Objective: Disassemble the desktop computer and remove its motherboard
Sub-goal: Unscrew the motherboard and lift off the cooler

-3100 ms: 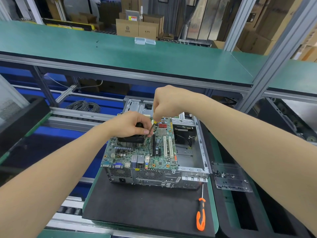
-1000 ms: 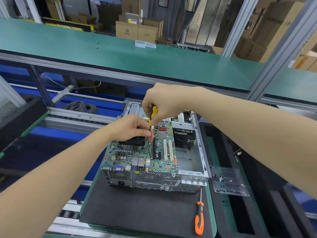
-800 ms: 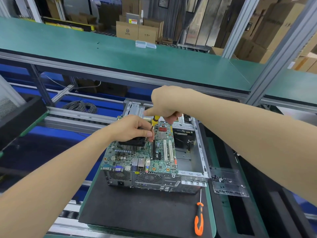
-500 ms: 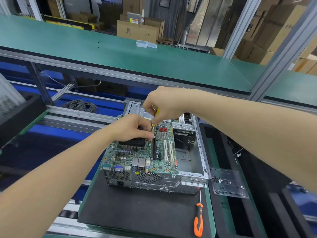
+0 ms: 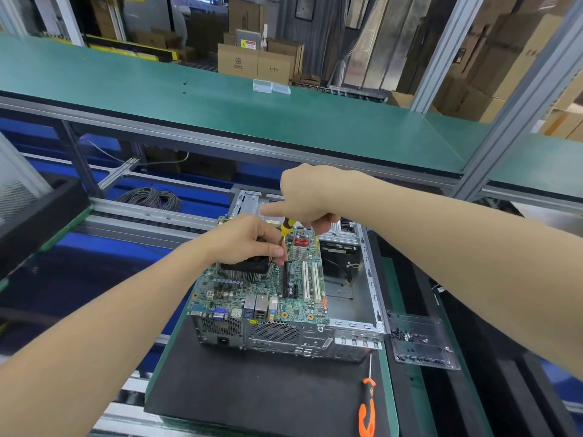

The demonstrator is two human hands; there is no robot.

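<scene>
In the open metal case (image 5: 369, 298) on the black mat (image 5: 252, 383), found the motherboard (image 5: 299, 298) lying level over the left part, not lifted out. Gripped the yellow screwdriver (image 5: 285, 229) from above with the right hand (image 5: 310, 197), fingers curled round the handle, forefinger stuck out to the left. Half a second earlier had that forefinger tucked in and the handle mostly hidden; now showed more yellow below the fist. Read that as a regrip between turns, so probably still undoing a screw beside the cooler (image 5: 244, 268). Kept the left hand (image 5: 243, 239) where it was, draped over the cooler, thumb and fingertip pinching the screwdriver shaft near its tip. Could not see the screw itself. Saw no shift in the board. Judged the board's long axis as near-to-far, port edge toward the camera at the case's back panel, white slots along the same line. Left the orange screwdriver (image 5: 367, 408) and clear screw tray (image 5: 422, 342) untouched at right.
</scene>
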